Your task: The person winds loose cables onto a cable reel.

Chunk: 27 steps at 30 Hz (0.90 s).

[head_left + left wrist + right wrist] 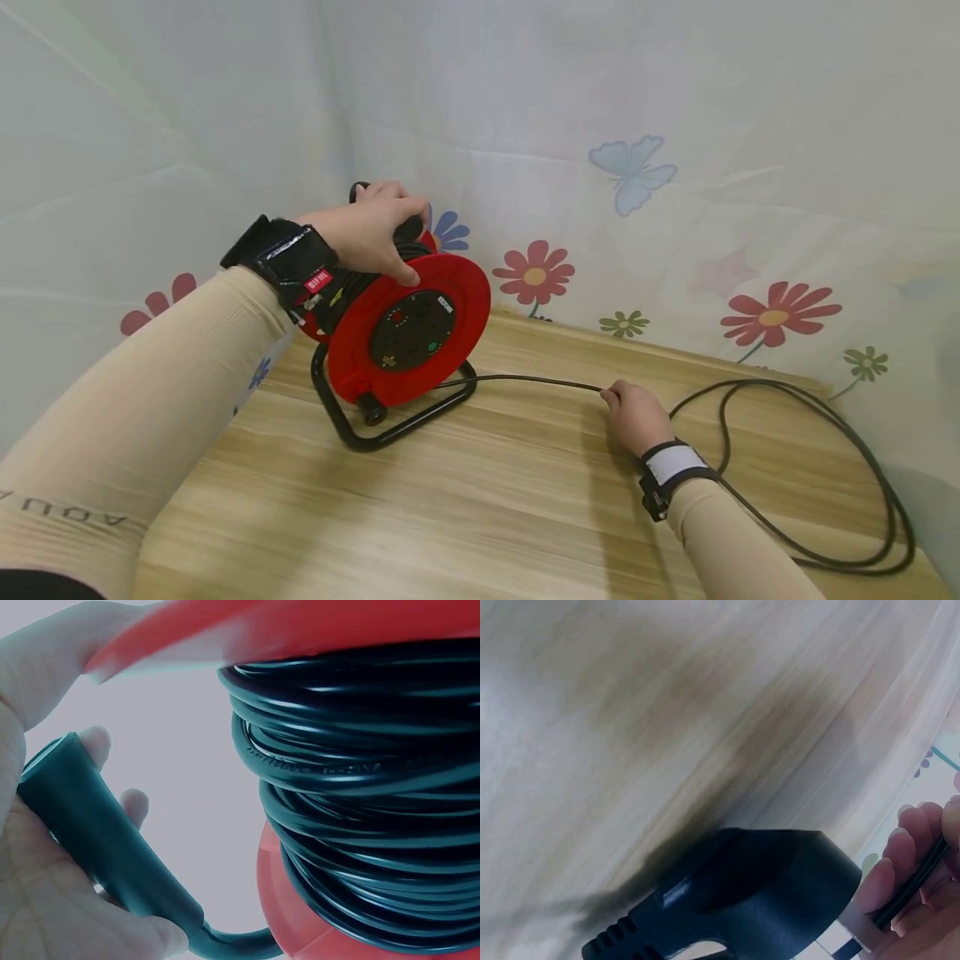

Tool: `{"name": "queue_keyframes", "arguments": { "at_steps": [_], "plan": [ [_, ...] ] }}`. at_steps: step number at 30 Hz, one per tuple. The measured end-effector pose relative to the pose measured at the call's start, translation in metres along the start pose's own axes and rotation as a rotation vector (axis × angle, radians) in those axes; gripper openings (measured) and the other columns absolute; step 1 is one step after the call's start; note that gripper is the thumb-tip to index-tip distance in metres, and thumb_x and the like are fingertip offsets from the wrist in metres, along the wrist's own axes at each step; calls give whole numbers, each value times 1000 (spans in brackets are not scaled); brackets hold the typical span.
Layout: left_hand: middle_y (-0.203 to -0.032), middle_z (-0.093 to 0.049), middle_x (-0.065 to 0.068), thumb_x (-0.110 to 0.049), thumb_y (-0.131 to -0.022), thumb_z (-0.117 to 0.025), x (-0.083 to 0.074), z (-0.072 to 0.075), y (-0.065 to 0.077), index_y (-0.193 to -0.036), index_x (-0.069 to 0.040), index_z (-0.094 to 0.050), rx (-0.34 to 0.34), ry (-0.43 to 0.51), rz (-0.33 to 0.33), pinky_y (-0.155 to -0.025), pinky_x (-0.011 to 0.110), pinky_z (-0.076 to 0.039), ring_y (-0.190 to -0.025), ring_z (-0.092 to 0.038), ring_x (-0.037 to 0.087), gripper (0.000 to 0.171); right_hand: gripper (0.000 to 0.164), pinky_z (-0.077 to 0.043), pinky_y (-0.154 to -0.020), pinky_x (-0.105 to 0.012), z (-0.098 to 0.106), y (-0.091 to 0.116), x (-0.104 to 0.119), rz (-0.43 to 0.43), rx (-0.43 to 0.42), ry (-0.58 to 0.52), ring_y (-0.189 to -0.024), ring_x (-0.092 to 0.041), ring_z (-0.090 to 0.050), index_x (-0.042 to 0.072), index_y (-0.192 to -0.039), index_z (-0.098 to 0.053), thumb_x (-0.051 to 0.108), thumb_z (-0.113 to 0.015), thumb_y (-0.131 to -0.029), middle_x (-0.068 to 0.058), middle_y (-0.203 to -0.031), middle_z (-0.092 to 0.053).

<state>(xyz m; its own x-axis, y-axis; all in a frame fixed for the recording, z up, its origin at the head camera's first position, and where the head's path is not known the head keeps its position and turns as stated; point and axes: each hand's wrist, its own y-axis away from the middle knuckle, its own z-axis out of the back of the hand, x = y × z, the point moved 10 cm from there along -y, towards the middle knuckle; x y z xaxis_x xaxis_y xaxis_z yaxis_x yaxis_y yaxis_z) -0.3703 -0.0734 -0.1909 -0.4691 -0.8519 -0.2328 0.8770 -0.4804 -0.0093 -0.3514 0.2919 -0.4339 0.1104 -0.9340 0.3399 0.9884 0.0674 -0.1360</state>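
Observation:
A red cable reel [474,304] with a black socket panel stands tilted on a black tubular frame [416,427]. My left hand [375,229] is at its top, fingers curled round the black handle [112,832], thumb against the red rim. Black cable [360,787] is wound in several turns between the red discs. From the reel's lower side a length of cable [532,379] runs right to my right hand [637,417], which pinches it between thumb and fingers. A black plug [757,885] with a ribbed end shows beside that hand in the right wrist view.
Loose cable loops [862,442] lie on the wood-grain tabletop [480,517] to the right of my right hand. A pale sheet [750,167] printed with flowers and a butterfly hangs behind the table.

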Motion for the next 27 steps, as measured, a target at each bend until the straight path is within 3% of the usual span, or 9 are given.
{"name": "queue_keyframes", "arguments": {
  "at_steps": [9,12,16,20,23,27],
  "plan": [
    [-109,-47,11,-38,-79,-76,-6,3,1,-109,-11,-52,-25,-22,-32,-105,66,-8,-118,-36,30,47,22,-43,-59,-40,5,3,7,34,9,21,-62,-20,-51,2,-94,-64,20,-53,-100,-6,-76,-60],
    [-107,-46,10,-41,-81,-72,-13,3,0,-103,-10,-53,-24,5,-60,-105,67,-8,-115,-38,28,42,22,-43,-59,-40,6,5,4,26,13,22,-62,-20,-51,2,-95,-64,20,-53,-100,-6,-76,-60],
    [-109,-46,9,-45,-84,-67,-19,4,-1,-94,-12,-55,-22,53,-92,-102,63,-17,-113,-39,25,37,21,-42,-58,-38,3,7,1,15,22,18,-62,-19,-50,2,-94,-65,20,-54,-99,-5,-75,-59],
    [-110,-48,10,-49,-88,-60,-17,8,1,-90,-12,-57,-37,179,-93,-93,53,-31,-112,-40,24,38,20,-41,-58,-38,2,8,3,21,19,16,-61,-19,-50,3,-93,-64,20,-55,-99,-5,-74,-59],
    [-114,-45,13,-50,-93,-54,-9,20,3,-104,-5,-55,-120,246,-31,-85,44,-38,-106,-42,26,46,20,-42,-59,-39,3,7,6,36,14,12,-62,-19,-51,3,-94,-65,20,-55,-99,-5,-75,-60],
    [-129,-38,23,-59,-94,-43,3,38,8,-135,5,-36,-242,140,203,-85,45,-43,-112,-39,34,77,20,-43,-61,-40,3,6,8,40,12,9,-63,-20,-52,2,-95,-65,19,-55,-99,-6,-77,-61]
  ]
}}
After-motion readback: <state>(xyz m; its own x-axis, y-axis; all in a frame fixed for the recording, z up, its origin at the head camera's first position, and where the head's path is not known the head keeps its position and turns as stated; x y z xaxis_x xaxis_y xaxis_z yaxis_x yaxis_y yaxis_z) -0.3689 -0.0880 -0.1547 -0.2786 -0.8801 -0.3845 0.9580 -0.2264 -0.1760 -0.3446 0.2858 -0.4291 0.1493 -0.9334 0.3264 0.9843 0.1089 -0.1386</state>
